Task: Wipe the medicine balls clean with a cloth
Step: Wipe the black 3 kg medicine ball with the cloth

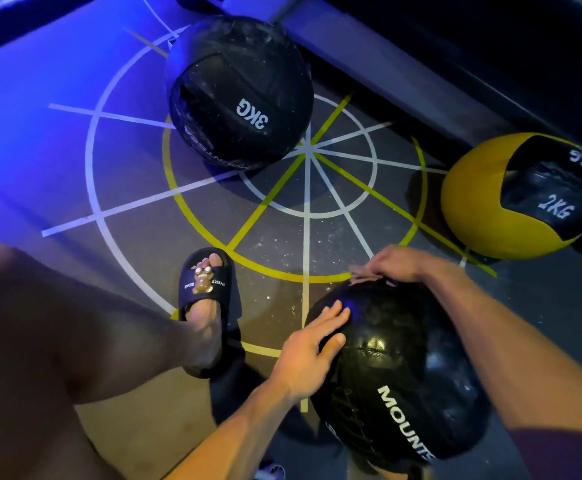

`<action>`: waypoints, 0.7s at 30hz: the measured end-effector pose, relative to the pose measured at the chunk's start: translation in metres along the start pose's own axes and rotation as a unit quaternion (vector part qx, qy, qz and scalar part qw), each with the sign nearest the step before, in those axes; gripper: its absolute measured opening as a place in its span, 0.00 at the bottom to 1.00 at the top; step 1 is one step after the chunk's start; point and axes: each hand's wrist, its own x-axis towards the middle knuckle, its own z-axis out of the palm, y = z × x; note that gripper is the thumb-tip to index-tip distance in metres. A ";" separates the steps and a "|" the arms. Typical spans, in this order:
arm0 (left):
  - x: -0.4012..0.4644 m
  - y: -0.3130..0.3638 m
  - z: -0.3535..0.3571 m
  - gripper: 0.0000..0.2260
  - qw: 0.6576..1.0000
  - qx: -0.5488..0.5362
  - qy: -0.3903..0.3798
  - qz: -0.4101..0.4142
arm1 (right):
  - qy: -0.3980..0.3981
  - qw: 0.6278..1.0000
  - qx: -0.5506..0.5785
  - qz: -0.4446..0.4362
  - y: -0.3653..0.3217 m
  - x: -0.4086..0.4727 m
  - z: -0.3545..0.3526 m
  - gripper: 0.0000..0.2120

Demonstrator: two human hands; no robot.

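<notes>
Nearest: black medicine ball (397,368) on floor (317,244), white "MOUNT…" lettering up. Left hand (308,348) flat on ball's left side, fingers straight, thumb spread, grasping nothing. Right hand (391,263) curled over ball's far top, pressing pinkish cloth (364,273) onto it. Slippered foot (204,306) just left of ball. Farther: black 3KG ball (239,91), well apart; yellow-black 2KG ball (521,195) at floor's right edge.

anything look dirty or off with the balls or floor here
The black 3KG medicine ball is filmed with pale dust and scuffs on top, and white specks litter the grey marked floor. Nothing looks damaged or spilled.
</notes>
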 end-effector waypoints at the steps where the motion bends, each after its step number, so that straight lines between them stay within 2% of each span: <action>1: 0.000 0.000 0.000 0.20 1.000 -0.001 0.001 0.000 | 0.025 0.999 0.017 0.018 0.016 -0.010 -0.002 0.18; 4: -0.001 0.000 0.001 0.20 1.000 0.009 0.001 0.009 | 0.116 0.992 0.052 0.022 0.039 -0.034 0.017 0.13; 6: 0.000 -0.001 0.000 0.21 1.000 0.017 0.007 0.012 | 0.176 0.983 0.019 -0.058 0.031 -0.048 0.043 0.15; 8: -0.002 -0.005 -0.002 0.21 1.000 0.025 0.005 0.013 | 0.185 0.970 -0.009 -0.157 0.024 -0.065 0.063 0.19; 10: -0.004 -0.007 -0.003 0.20 0.999 0.029 -0.001 0.020 | 0.196 0.961 -0.026 -0.192 0.039 -0.079 0.069 0.20; 12: -0.004 -0.007 -0.004 0.20 0.999 0.034 -0.006 0.028 | 0.242 0.964 0.026 -0.110 0.073 -0.091 0.068 0.17; 14: -0.002 -0.007 -0.005 0.19 0.999 0.044 -0.003 0.030 | 0.282 0.955 0.082 0.033 0.098 -0.099 0.072 0.15; 15: -0.002 -0.007 -0.005 0.19 0.998 0.047 -0.003 0.029 | 0.302 0.945 0.099 0.073 0.098 -0.102 0.079 0.15; 16: -0.002 -0.007 -0.005 0.19 0.998 0.051 -0.003 0.028 | 0.332 0.934 0.108 0.075 0.091 -0.103 0.088 0.15; 18: -0.001 -0.007 -0.005 0.20 0.997 0.063 -0.004 0.031 | 0.382 0.917 0.112 -0.020 0.061 -0.104 0.103 0.16; 21: 0.001 -0.005 -0.008 0.19 0.996 0.084 -0.021 0.031 | 0.336 0.926 0.024 -0.171 0.010 -0.124 0.116 0.17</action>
